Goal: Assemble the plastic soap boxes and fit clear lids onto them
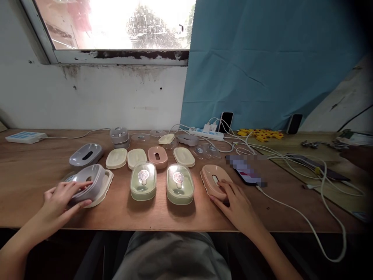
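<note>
My left hand (62,198) grips a grey oval box part (90,182) tilted over a cream oval lid (106,186) at the front left of the wooden table (175,214). My right hand (234,200) rests with fingers curled on a peach oval box part (211,177) with a slot in its top. Between the hands stand two closed pale green boxes (143,181) (180,183) with clear lids and round labels.
Behind lie a grey slotted part (86,154), cream lids (116,158), a pink slotted part (157,156), clear lids (204,149) and a grey stack (119,137). A phone (247,173) with white cables, a power strip (205,133) and yellow pieces (262,135) lie to the right.
</note>
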The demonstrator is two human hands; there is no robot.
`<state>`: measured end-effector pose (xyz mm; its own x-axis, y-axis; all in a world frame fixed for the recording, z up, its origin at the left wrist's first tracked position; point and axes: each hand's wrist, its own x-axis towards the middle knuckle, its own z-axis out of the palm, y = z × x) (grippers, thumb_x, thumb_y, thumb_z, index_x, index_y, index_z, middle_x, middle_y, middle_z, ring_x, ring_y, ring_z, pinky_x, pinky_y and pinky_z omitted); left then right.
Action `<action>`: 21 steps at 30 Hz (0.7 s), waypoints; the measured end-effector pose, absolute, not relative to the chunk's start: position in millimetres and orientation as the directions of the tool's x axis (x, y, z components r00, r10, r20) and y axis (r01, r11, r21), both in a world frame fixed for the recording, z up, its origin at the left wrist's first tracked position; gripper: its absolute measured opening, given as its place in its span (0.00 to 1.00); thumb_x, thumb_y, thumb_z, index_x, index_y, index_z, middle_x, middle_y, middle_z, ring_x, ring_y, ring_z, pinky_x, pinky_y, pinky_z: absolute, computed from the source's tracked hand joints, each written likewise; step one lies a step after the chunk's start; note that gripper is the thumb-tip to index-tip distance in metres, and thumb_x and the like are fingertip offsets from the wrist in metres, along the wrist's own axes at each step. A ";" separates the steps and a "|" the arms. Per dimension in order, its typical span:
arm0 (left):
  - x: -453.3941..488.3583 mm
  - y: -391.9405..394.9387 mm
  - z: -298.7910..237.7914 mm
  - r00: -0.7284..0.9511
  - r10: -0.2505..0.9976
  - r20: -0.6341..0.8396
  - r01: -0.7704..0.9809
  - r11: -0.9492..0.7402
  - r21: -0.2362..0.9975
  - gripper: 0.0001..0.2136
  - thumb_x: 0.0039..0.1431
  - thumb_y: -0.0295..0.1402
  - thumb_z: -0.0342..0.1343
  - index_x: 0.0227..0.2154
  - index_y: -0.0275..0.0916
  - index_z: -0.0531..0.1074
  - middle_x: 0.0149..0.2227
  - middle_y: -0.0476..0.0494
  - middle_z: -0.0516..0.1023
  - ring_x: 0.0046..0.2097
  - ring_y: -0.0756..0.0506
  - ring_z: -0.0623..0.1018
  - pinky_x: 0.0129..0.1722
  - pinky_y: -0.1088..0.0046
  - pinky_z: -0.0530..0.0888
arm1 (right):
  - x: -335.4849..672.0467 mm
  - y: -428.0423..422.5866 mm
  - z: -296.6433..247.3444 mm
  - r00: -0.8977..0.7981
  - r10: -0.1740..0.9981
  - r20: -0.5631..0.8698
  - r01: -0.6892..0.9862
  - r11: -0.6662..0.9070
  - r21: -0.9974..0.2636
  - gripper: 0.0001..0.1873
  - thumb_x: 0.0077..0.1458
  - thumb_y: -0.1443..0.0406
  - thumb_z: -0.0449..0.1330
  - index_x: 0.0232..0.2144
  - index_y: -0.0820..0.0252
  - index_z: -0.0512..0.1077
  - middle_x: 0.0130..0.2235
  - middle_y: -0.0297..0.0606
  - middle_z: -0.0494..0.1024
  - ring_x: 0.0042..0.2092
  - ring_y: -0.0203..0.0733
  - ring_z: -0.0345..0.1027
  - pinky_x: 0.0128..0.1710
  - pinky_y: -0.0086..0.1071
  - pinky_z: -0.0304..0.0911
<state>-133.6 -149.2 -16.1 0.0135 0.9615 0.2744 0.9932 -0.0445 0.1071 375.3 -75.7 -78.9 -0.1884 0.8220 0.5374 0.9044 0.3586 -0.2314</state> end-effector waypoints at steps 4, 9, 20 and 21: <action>-130.0 -155.0 -25.0 0.038 0.974 0.223 0.998 -0.047 0.037 0.19 0.58 0.47 0.43 0.51 0.52 0.65 0.50 0.46 0.72 0.53 0.38 0.66 0.49 0.58 0.56 | 373.3 -76.4 -75.4 -0.182 0.832 0.524 0.902 0.353 -0.248 0.23 0.56 0.48 0.51 0.46 0.56 0.64 0.50 0.46 0.69 0.52 0.54 0.62 0.49 0.47 0.62; -118.6 -137.1 -24.0 0.000 0.983 0.185 1.000 0.002 -0.010 0.20 0.58 0.46 0.43 0.51 0.48 0.66 0.51 0.43 0.72 0.53 0.38 0.67 0.50 0.56 0.56 | 374.0 -78.4 -75.4 -0.174 0.840 0.514 0.899 0.348 -0.265 0.22 0.56 0.50 0.52 0.47 0.56 0.65 0.50 0.46 0.69 0.53 0.54 0.62 0.50 0.47 0.62; -108.6 -130.4 -18.7 -0.024 0.980 0.195 1.000 0.024 0.000 0.22 0.58 0.49 0.42 0.50 0.45 0.65 0.57 0.40 0.64 0.56 0.37 0.64 0.50 0.55 0.61 | 316.4 -111.8 21.2 -0.189 0.632 0.752 0.672 0.642 -0.371 0.30 0.55 0.55 0.58 0.57 0.53 0.56 0.58 0.43 0.62 0.62 0.54 0.52 0.58 0.56 0.55; -106.2 -128.3 -16.2 -0.020 0.981 0.190 1.000 0.020 0.000 0.22 0.59 0.49 0.41 0.51 0.45 0.64 0.57 0.41 0.63 0.56 0.37 0.64 0.50 0.55 0.61 | 312.9 -124.8 37.6 -0.214 0.607 0.765 0.538 0.727 -0.426 0.29 0.56 0.56 0.57 0.58 0.49 0.53 0.58 0.40 0.62 0.60 0.51 0.56 0.56 0.53 0.59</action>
